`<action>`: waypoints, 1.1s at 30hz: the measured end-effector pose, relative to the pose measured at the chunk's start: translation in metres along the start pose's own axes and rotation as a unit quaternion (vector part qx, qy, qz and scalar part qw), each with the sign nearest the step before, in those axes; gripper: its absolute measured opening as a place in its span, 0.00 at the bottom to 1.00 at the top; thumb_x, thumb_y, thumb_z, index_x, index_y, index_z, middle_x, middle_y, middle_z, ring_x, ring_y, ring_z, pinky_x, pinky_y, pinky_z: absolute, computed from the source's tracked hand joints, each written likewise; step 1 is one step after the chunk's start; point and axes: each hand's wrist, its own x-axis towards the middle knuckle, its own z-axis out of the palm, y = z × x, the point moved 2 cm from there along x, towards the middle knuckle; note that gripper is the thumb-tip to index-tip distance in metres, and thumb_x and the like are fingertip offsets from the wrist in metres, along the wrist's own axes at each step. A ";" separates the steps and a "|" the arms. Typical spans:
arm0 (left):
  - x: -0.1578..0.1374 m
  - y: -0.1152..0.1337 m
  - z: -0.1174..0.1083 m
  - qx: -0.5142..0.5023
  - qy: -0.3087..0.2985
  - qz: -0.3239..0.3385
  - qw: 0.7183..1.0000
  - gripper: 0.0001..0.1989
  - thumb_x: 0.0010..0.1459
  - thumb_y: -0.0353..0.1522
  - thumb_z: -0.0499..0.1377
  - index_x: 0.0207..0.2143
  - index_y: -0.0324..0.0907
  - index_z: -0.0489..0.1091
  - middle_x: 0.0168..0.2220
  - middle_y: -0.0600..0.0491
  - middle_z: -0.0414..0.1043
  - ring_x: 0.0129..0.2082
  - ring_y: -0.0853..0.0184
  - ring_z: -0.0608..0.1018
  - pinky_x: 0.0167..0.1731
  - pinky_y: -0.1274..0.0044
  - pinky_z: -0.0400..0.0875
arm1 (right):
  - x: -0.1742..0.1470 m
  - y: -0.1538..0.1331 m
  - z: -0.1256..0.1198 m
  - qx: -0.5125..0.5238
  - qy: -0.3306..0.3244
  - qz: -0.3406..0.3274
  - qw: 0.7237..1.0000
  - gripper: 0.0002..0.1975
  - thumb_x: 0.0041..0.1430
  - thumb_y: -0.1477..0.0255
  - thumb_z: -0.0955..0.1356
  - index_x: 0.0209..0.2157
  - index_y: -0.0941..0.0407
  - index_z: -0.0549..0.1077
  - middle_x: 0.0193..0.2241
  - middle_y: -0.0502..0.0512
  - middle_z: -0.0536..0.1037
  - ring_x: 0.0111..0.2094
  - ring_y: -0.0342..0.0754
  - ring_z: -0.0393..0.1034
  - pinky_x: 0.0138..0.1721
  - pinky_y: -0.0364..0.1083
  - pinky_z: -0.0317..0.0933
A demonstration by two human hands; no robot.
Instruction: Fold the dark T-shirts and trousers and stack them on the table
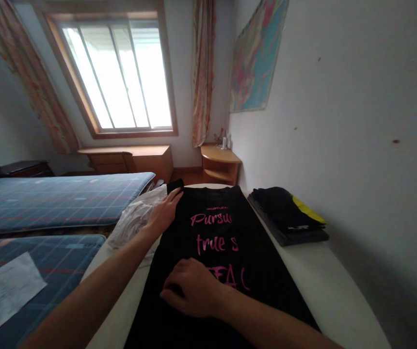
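A black T-shirt (255,247) with pink lettering lies lengthwise in front of me, its sides folded inward so the words are cut off on the right. My left hand (165,209) reaches to the shirt's far left corner. Its fingers are stretched out and lie on the folded black sleeve (174,184). Over the lower lettering, my right hand (196,288) is loosely closed, fingers curled and thumb bent under. No cloth shows between its fingers, and whether it touches the shirt is hard to see.
A white round-edged table (343,286) bears the shirt. Folded dark clothes (288,213) with a yellow patch are stacked at right, near the wall. Crumpled white plastic (132,220) lies at left. Beyond are two plaid mattresses (63,198), with a paper sheet (8,295) on the nearer one.
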 end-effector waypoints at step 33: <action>-0.074 -0.025 0.062 -0.206 0.043 -0.241 0.947 0.20 0.54 0.23 0.55 0.50 0.39 0.70 0.48 0.45 0.76 0.49 0.59 0.78 0.52 0.69 0.70 | 0.173 0.203 -0.048 -0.002 0.200 0.266 0.943 0.19 0.64 0.70 0.66 0.56 0.58 0.69 0.52 0.61 0.76 0.54 0.51 0.69 0.56 0.48 0.59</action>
